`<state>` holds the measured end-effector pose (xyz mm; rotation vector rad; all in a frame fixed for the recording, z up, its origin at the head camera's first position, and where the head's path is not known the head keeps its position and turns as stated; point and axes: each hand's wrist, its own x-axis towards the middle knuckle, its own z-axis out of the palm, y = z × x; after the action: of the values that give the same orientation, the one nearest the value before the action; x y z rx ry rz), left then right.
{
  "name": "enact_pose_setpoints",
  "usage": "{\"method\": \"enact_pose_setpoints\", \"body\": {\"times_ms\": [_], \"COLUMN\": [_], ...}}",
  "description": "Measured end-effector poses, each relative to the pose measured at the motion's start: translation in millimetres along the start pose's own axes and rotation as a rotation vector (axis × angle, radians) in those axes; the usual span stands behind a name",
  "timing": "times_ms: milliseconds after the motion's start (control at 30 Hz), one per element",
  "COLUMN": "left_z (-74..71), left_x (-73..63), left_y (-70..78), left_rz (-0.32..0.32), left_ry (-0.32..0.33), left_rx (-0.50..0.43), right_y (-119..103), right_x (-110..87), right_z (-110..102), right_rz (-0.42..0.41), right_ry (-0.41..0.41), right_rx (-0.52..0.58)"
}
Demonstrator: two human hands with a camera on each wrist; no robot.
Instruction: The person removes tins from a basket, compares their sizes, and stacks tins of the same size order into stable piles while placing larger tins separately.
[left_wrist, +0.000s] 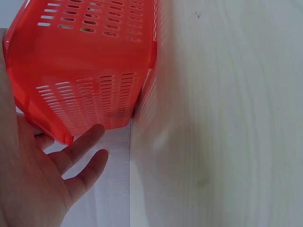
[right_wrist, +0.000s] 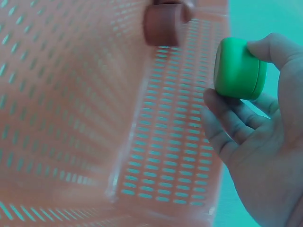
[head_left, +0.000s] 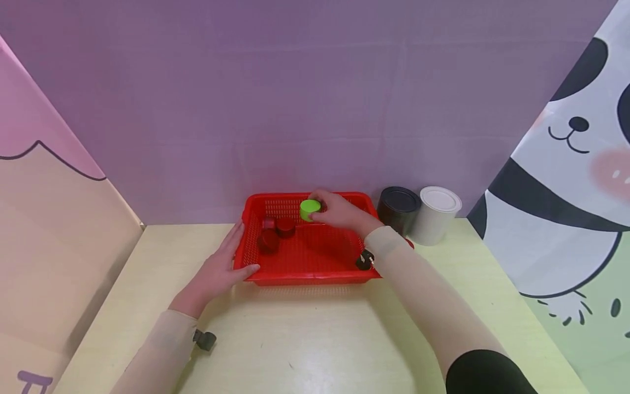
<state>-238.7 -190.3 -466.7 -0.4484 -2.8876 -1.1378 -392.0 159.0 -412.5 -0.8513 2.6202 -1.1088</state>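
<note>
A red plastic basket (head_left: 315, 276) with slotted walls sits on the table against the purple backdrop. My left hand (head_left: 221, 269) rests at its left side, fingers straight along the rim and thumb over the front corner. In the left wrist view, loose fingers (left_wrist: 90, 172) lie outside the slotted wall. My right hand (head_left: 339, 210) reaches over the basket's back part and pinches a small green round container with a lid (right_wrist: 239, 68) between thumb and fingers. Several dark red round pieces (head_left: 285, 227) lie in the basket's left part.
Right of the basket stand a black lidded can (head_left: 400, 205) and a white lidded can (head_left: 437, 216), close together near the backdrop. The pale wooden table (head_left: 305, 345) extends in front of the basket. A panda-print panel (head_left: 566, 180) borders the right side.
</note>
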Motion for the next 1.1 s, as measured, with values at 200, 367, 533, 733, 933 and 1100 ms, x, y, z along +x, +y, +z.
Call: {"method": "enact_pose_setpoints", "body": {"times_ms": [200,367,533,733,933,1100], "left_z": [-0.9,-2.1,-2.1,-0.7,-1.0,-2.9], "left_x": [-1.6,-0.3,1.3,1.7,0.7,-1.0], "left_y": [2.6,2.7,1.2,0.7,1.7,2.4], "left_rz": [0.002,0.004,-0.002,-0.007,-0.002,0.005], "left_ry": [0.003,-0.002,-0.004,-0.004,-0.004,0.007], "left_rx": [0.004,0.0,-0.003,-0.008,-0.001,0.006], "right_y": [-19,-28,-25,-12,7,18], "right_x": [-15.0,-30.5,-49.1,-79.6,-114.4,-135.4], "right_z": [-20,-40,-54,-62,-62,-63], "right_rz": [-0.016,-0.025,-0.044,-0.014,0.031,0.031], "right_ry": [-0.011,0.012,0.039,0.125,0.258,0.349], "right_rx": [0.018,0.067,0.088,0.046,0.034,0.072]}}
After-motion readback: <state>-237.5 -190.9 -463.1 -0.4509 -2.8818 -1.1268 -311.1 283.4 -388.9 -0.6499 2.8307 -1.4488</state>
